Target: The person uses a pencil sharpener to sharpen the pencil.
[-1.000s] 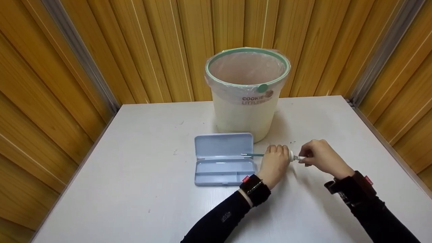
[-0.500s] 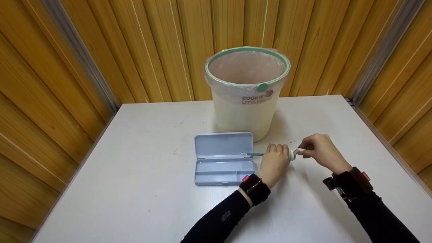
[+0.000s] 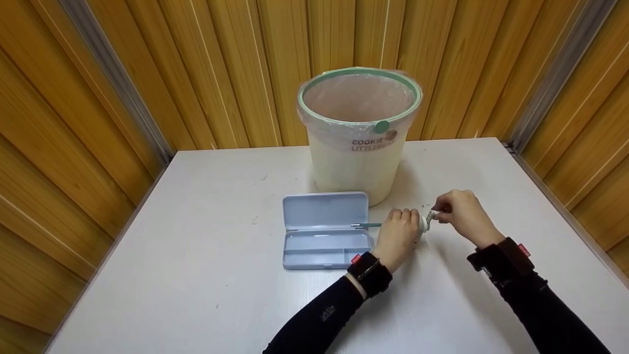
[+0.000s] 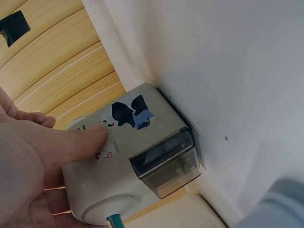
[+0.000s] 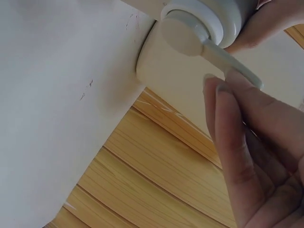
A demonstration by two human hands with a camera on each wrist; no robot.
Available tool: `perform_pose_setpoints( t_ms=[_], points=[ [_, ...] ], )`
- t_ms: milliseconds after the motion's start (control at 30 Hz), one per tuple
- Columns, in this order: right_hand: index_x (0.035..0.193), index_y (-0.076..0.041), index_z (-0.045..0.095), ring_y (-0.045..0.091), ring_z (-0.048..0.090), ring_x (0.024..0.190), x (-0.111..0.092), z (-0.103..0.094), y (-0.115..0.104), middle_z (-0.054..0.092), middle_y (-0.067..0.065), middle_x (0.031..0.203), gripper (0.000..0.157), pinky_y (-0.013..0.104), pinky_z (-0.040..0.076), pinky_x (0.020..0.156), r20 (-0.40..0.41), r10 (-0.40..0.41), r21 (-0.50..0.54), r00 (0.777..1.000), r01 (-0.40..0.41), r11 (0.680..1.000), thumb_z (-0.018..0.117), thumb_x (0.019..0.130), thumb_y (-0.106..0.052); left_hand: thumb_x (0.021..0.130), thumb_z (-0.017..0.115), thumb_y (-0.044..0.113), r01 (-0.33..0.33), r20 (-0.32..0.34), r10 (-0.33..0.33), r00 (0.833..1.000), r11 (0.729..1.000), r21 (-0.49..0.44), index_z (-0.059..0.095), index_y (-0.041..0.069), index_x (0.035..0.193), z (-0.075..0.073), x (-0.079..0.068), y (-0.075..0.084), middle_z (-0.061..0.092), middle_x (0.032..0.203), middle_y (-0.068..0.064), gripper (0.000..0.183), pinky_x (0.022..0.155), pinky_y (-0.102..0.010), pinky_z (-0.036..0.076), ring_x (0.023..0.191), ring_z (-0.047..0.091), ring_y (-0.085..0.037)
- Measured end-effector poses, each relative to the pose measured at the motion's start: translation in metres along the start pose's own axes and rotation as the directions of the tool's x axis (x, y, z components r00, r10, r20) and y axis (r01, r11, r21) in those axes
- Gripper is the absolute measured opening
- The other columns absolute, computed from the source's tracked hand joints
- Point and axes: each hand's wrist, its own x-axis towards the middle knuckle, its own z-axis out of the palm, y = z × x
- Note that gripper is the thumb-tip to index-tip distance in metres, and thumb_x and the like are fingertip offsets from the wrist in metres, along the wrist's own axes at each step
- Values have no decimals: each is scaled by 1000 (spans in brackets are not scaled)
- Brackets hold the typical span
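Observation:
My left hand (image 3: 399, 233) holds a crank pencil sharpener (image 4: 124, 145) on the table, mostly hidden by that hand in the head view. The left wrist view shows its pale body with dark stickers, the thumb pressing on it, and a clear shavings drawer (image 4: 175, 170). A teal pencil (image 3: 366, 225) pokes out of the sharpener's left end. At the other end, my right hand (image 3: 464, 215) pinches the crank handle (image 5: 228, 61) between thumb and fingers. Just left of the sharpener lies an open light-blue pencil case (image 3: 319, 240), its lid raised at the back.
Behind the pencil case stands a tall cream bin (image 3: 356, 167) with a green rim and a clear liner. The white table (image 3: 221, 221) carries a few small dark specks. Wood-patterned walls (image 3: 236, 73) close in the back and sides.
My right hand has moved up and slightly left in the head view, turning the crank from pointing right to slanting upward. My left hand and the pencil stay nearly still.

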Motion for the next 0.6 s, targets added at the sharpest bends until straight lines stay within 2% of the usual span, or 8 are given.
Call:
perform_pose_setpoints(
  t_ms=[167,400,600],
  points=[
    [76,5,71,21,65,63,3,3,1,71,18,73,6,22,47,53,-49,-16,-49,999,14,999,76,76,7,87,67,25,0,27,0,1000,1000,-6,63,15,117,-1,0,-1,68,102,8,32,92,-19,50,92,63,-7],
    [73,3,70,22,63,62,4,8,2,71,16,71,8,26,46,55,-122,-40,-93,992,29,995,78,75,4,85,69,27,2,15,-2,1000,1000,-20,63,15,116,-1,1,-2,69,102,7,34,94,-20,49,91,63,-8],
    [76,5,71,32,68,68,2,15,4,72,20,77,5,42,54,61,-175,-48,-92,983,32,995,76,76,6,83,72,26,4,45,-3,999,999,-43,63,14,118,-2,1,-2,68,104,7,39,97,-20,48,94,63,-8]
  ],
)
